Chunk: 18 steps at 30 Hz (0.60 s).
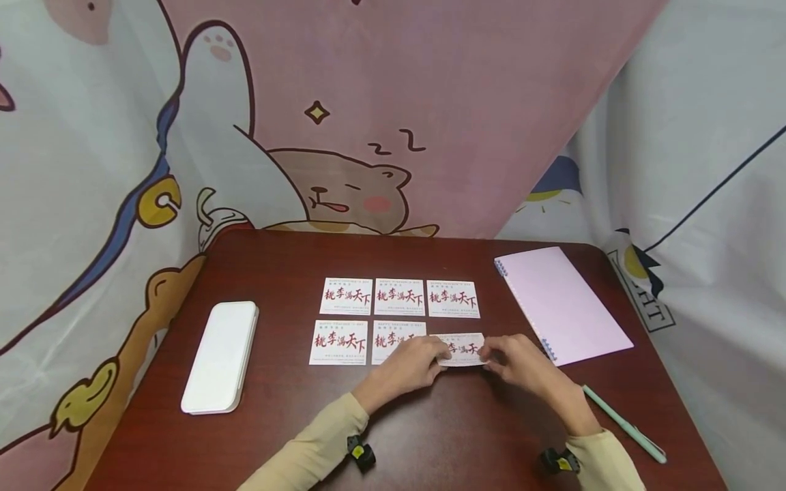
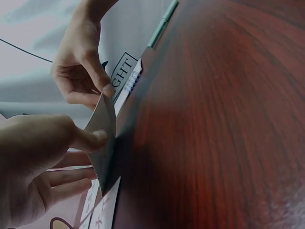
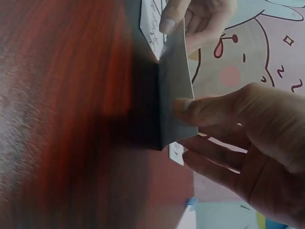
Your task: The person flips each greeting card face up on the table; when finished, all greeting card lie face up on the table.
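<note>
Between them, my two hands hold a white card [image 1: 462, 350] with red characters, tilted up close over the table. My left hand [image 1: 413, 360] pinches its left edge, thumb on the near face. At the opposite edge my right hand [image 1: 517, 363] pinches it the same way. In the left wrist view the plain back of the card [image 2: 104, 126] shows, slightly bowed. Matching cards lie flat in two rows: a top-row card [image 1: 453, 299] just beyond the held one, and a lower-row card [image 1: 393, 341] partly hidden by my left hand.
A white case [image 1: 221, 358] lies on the left of the dark wooden table [image 1: 442, 436]. To the right are a pink spiral notebook [image 1: 565, 307] and a pale green pen [image 1: 625, 424]. Behind the table hangs a printed cloth [image 1: 430, 88].
</note>
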Motion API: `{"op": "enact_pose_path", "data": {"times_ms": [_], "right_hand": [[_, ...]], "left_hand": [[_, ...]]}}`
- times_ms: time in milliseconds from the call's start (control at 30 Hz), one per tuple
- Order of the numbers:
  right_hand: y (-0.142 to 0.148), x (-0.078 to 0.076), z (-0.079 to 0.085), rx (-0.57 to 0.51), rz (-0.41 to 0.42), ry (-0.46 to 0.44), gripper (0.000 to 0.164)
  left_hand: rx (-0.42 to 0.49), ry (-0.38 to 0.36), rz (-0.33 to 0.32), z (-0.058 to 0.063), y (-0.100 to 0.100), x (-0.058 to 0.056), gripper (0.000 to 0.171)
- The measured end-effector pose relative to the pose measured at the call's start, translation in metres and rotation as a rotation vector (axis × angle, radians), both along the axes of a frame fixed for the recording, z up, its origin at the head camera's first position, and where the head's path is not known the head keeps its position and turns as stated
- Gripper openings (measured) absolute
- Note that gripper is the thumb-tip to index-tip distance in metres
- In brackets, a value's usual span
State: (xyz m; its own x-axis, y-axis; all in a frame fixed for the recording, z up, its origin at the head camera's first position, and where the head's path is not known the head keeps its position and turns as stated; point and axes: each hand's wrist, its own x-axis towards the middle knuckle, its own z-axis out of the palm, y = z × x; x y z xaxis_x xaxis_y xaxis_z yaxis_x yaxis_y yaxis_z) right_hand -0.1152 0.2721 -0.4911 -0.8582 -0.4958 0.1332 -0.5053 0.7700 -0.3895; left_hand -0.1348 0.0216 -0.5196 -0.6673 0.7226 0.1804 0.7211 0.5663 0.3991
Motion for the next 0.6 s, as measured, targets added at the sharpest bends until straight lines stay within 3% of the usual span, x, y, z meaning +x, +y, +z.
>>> {"op": "enact_pose_path", "data": {"times_ms": [167,433,600], "right_hand": [[-0.001,-0.002,-0.011,0.048,-0.019,-0.029,0.027],[-0.005,-0.002,-0.027,0.032,-0.023,0.060,0.034],[-0.005,-0.003,-0.032,0.047,-0.045,0.065,0.035]], "left_hand": [[-0.052,-0.030,-0.002,-0.005,0.000,-0.001,0.030],[-0.065,0.011,-0.016,-0.013,0.001,-0.006,0.019],[-0.054,0.033,-0.019,-0.018,0.001,-0.007,0.018]]}}
